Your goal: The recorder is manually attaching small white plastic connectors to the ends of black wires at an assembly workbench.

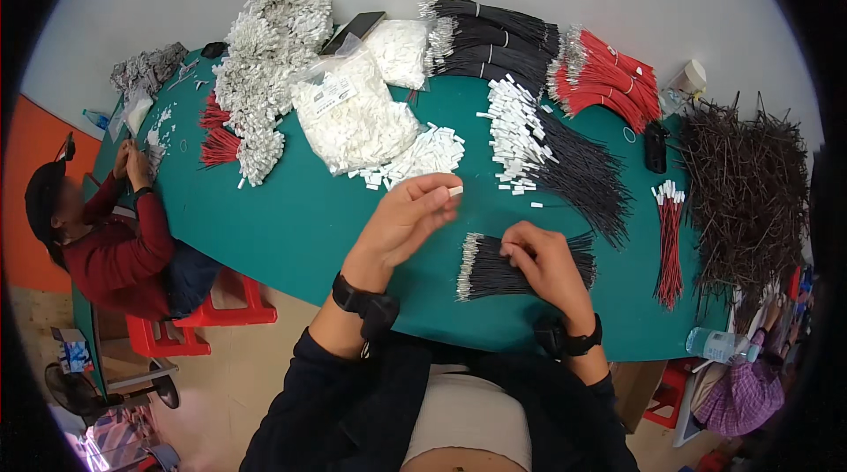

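Observation:
My left hand (408,218) is raised over the table's middle, pinching a small white connector housing (455,191) between thumb and forefinger. Just left of a row of black wires (494,267) with bare metal terminals at their left ends, the housing stays above the green tabletop. Over that row's right half, my right hand (545,262) is curled with thumb and fingertips together; whatever lies in the pinch is hidden. Loose white housings (430,154) are heaped beyond my left hand. Farther right lie black wires (578,163) tipped with white housings (514,132).
Clear bags of white housings (348,119) stand behind the heap. Black bundles (494,35) and red wire bundles (609,75) line the back. At right are a small red bunch (670,247), a brown wire pile (741,190) and a bottle (716,345). A co-worker (110,234) sits at left.

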Demonstrator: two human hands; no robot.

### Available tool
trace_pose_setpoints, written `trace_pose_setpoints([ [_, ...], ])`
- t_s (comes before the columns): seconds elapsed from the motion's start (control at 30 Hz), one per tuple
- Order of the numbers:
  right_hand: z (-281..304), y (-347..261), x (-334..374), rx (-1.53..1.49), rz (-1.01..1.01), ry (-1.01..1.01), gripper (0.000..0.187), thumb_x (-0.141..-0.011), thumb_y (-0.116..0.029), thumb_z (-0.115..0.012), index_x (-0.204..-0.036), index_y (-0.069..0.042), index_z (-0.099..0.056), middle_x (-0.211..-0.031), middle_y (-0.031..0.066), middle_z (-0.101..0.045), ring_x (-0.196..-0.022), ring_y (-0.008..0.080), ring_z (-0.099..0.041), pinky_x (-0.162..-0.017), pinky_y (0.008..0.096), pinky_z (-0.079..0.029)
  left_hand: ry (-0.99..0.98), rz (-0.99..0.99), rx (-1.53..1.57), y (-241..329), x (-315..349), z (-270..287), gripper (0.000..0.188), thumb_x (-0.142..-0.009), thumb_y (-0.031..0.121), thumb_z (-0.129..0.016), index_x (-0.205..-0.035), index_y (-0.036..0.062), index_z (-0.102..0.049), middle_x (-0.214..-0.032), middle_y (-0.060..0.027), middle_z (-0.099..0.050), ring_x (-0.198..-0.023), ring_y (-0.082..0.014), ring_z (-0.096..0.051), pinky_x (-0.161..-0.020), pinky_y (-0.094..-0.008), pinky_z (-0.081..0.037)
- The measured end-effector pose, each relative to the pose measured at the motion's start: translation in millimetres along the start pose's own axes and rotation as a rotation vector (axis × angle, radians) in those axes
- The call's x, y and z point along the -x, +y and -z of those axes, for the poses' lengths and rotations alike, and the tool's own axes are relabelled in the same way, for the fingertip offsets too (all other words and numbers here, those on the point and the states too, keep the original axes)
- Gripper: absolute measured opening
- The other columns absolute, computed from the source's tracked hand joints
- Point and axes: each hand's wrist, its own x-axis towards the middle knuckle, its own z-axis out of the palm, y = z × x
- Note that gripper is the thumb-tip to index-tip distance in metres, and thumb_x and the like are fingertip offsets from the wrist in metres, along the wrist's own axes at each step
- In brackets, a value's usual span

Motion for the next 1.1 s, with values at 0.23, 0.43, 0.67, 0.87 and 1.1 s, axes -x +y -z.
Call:
trace_pose_setpoints([
  [0.23, 4.2, -15.3, 3.4, 0.110, 0.106, 0.103, 0.005, -0.091, 0.005, -0.069, -0.094, 0.004, -0.066, -0.084, 0.0098, -0.071, -0.072, 0.0173, -0.069, -0.067, 0.0298, -0.053, -0.227, 0.095, 0.382, -20.9, 1.6, -3.4, 0.033, -0.103, 0.031, -0.068, -0.124, 0.0047, -0.066, -0.109, -0.0020, -0.060, -0.096, -0.0125, -0.054, -0.085, -0.0284, -0.048],
  [0.43, 2.6, -3.3, 4.4, 0.317, 0.359, 0.149, 0.007, -0.091, 0.003, -0.070, -0.097, 0.003, -0.066, -0.083, 0.0130, -0.069, -0.072, 0.0239, -0.070, -0.062, 0.0343, -0.051, -0.181, 0.105, 0.353, -20.3, 0.9, -7.5, 0.036, -0.102, 0.031, -0.069, -0.123, 0.0016, -0.063, -0.102, -0.0024, -0.049, -0.090, -0.0126, -0.046, -0.078, -0.0265, -0.044],
  [0.67, 5.7, -40.0, 10.5, -0.054, 0.121, 0.270, 0.013, -0.086, 0.007, -0.075, -0.096, 0.000, -0.073, -0.074, 0.0044, -0.061, -0.060, 0.0094, -0.051, -0.055, 0.0239, -0.039, -0.218, 0.124, 0.304, -23.3, 2.6, -6.6, 0.036, -0.103, 0.025, -0.068, -0.128, -0.0004, -0.062, -0.103, -0.0029, -0.058, -0.089, -0.0117, -0.053, -0.081, -0.0263, -0.048],
  [0.87, 2.6, -43.2, 6.3, 0.099, 0.285, 0.431, 0.019, -0.079, 0.005, -0.084, -0.096, -0.003, -0.079, -0.063, 0.0001, -0.049, -0.055, 0.0077, -0.042, -0.050, 0.0261, -0.031, -0.145, 0.139, 0.202, -18.0, 9.1, -17.5, 0.026, -0.101, 0.007, -0.066, -0.125, -0.0021, -0.065, -0.108, -0.0129, -0.074, -0.095, -0.0206, -0.074, -0.086, -0.0303, -0.060],
  [1.1, 2.1, -44.3, 6.2, 0.175, 0.314, 0.469, 0.020, -0.078, 0.004, -0.085, -0.095, -0.004, -0.079, -0.062, 0.0007, -0.046, -0.053, 0.0098, -0.043, -0.049, 0.0279, -0.031, 0.066, -0.135, -0.292, -11.4, 18.2, -37.7, 0.015, -0.094, -0.001, -0.073, -0.109, -0.0050, -0.075, -0.101, -0.0140, -0.077, -0.092, -0.0191, -0.075, -0.086, -0.0300, -0.060],
])
